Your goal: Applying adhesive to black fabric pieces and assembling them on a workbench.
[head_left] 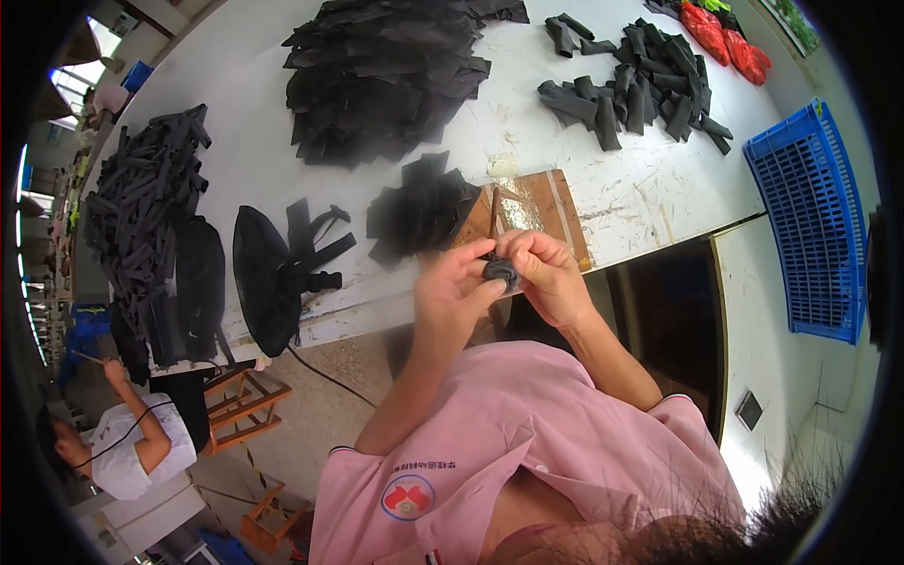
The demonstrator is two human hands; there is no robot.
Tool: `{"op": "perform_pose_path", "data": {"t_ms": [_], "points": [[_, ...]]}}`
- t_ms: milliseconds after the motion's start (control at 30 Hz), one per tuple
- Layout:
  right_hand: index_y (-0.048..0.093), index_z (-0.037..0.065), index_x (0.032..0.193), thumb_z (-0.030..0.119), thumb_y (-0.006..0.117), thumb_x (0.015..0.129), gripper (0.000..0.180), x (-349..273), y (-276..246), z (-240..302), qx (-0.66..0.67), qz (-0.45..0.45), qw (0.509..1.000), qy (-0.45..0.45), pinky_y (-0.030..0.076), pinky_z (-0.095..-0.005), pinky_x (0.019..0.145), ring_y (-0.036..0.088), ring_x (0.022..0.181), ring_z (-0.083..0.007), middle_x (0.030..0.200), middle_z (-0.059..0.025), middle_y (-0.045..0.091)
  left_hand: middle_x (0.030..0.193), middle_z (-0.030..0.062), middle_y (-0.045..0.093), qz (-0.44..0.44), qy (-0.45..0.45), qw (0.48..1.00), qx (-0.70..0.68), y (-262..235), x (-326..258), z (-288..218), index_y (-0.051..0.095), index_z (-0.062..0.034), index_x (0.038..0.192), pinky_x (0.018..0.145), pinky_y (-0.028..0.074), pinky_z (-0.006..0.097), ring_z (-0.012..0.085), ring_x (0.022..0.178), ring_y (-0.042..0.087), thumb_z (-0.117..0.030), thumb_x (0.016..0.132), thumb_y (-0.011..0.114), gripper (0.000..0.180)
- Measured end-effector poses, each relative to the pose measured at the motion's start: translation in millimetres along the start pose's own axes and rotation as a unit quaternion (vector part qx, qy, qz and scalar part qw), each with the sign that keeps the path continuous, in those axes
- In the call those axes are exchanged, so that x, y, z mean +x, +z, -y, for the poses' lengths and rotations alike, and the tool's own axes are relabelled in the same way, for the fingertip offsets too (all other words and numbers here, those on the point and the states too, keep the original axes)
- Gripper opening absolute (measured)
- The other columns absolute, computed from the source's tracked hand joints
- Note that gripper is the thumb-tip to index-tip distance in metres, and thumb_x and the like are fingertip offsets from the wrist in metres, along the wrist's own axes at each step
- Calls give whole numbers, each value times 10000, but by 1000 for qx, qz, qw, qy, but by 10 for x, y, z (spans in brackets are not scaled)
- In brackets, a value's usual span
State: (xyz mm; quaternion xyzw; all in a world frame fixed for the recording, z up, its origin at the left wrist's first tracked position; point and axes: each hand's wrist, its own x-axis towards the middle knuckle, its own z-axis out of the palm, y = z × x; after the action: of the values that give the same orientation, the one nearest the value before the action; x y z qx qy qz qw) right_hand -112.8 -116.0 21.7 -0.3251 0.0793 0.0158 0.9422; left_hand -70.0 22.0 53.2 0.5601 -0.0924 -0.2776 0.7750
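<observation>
Between my two hands, at the table's front edge, is a small black fabric piece (501,272), rolled or folded into a tube. My left hand (454,290) pinches it from the left with thumb and fingers. From the right, the thumb and fingertips of my right hand (549,278) close on its upper side. Just beyond my fingers, a thin brown rod (495,211) stands at a worn wooden board (549,202); my fingers hide its lower end. Left of the board lies a loose stack of black fabric pieces (421,209).
A large heap of black fabric (381,80) lies farther back, with rolled black tubes (650,85) to its right. Black strips (146,202) and a black mesh fan (262,278) are at left. A blue crate (812,221) stands at right. Another person (141,452) works at lower left.
</observation>
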Motion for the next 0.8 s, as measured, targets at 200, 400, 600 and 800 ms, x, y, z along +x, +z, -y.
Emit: {"op": "perform_pose_path", "data": {"t_ms": [200, 400, 600, 800], "points": [[539, 23, 761, 96, 593, 779, 92, -63, 223, 147, -481, -38, 824, -298, 429, -253, 626, 519, 732, -150, 799, -84, 537, 861, 28, 569, -52, 203, 972, 105, 115, 30, 119, 574, 18, 906, 674, 428, 179, 62, 737, 530, 57, 792, 541, 125], [520, 14, 736, 95, 601, 765, 118, 19, 345, 317, -543, -34, 754, -369, 419, -256, 537, 494, 610, -173, 779, -93, 524, 834, 65, 585, -72, 186, 980, 18, 182, 80, -50, 556, 18, 901, 618, 415, 177, 58, 654, 504, 28, 790, 563, 112], [506, 10, 712, 240, 535, 859, 275, 91, 748, 743, -289, 11, 952, -103, 347, -215, 512, 410, 601, -39, 641, 22, 484, 915, 148, 579, 272, -40, 855, -440, 140, 297, -546, 447, 49, 1077, 390, 273, 160, 13, 415, 353, 23, 805, 500, 278], [537, 22, 727, 268, 538, 854, 277, 456, 361, 749, -403, 14, 913, -64, 286, -195, 459, 368, 570, -39, 615, 26, 444, 947, 123, 556, 276, -116, 823, -483, -49, 617, -383, 298, 47, 1261, 329, 226, 156, 5, 355, 282, -119, 910, 325, 389]]}}
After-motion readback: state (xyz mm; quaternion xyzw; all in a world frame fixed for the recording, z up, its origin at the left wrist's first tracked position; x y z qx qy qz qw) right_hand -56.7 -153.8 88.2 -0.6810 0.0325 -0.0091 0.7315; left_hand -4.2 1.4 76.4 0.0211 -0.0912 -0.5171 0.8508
